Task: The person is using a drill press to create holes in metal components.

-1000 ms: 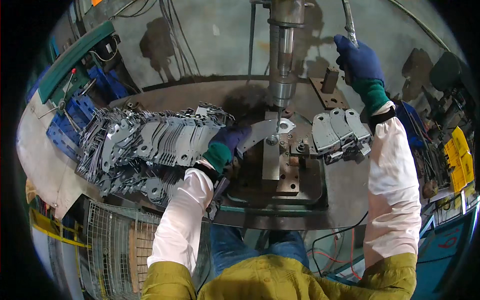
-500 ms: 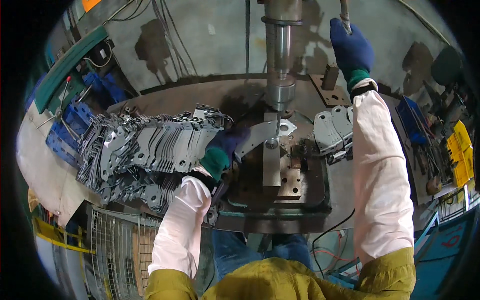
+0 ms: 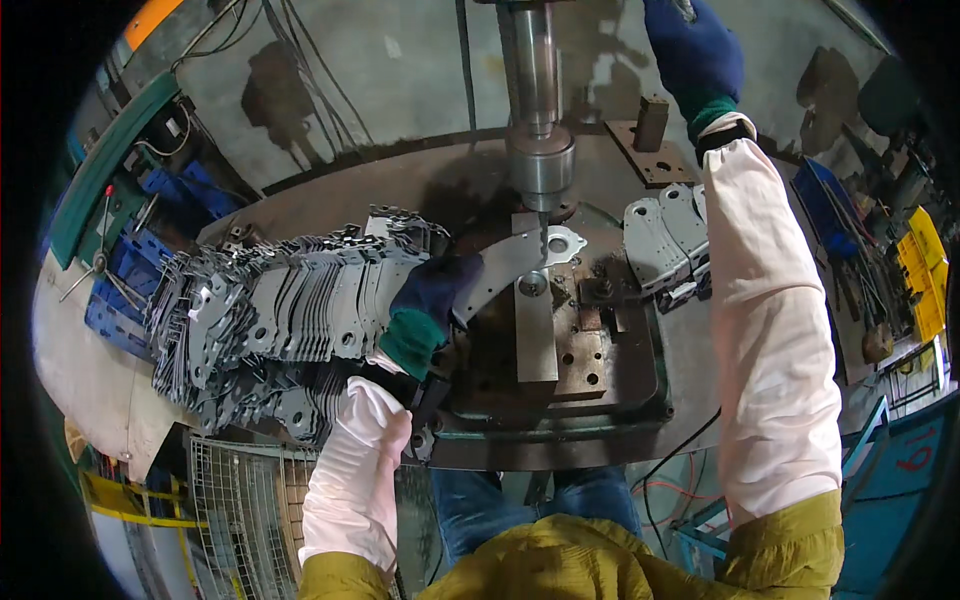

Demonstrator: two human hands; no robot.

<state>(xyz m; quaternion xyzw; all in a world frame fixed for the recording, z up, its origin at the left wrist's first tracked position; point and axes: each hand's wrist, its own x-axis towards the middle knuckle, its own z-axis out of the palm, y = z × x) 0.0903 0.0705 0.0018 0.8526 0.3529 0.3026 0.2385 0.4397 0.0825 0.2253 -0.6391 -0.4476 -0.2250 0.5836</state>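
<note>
My left hand (image 3: pixel 432 292), in a blue and green glove, is closed on the left end of a flat, curved metal plate (image 3: pixel 505 262). The plate's far right end has a large ring-shaped hole (image 3: pixel 560 244), and it lies across a steel block (image 3: pixel 536 340) under the drill chuck (image 3: pixel 542 168). A thin drill bit (image 3: pixel 544 238) reaches down from the chuck to the plate; whether it is cutting I cannot tell. Up at the top edge, my gloved right hand (image 3: pixel 697 52) is wrapped round a lever handle (image 3: pixel 686 8), mostly out of the picture.
Dense piles of similar metal plates (image 3: pixel 310 300) fill the bench's left side. More plates (image 3: pixel 660 240) lie right of the drill base. Behind them stands a steel block on a plate (image 3: pixel 652 130). Blue (image 3: pixel 828 210) and yellow bins (image 3: pixel 920 275) sit at far right.
The whole view has shifted slightly as my head moved. My right hand is higher in the picture, with less of the lever showing. The left hand keeps its hold on the plate.
</note>
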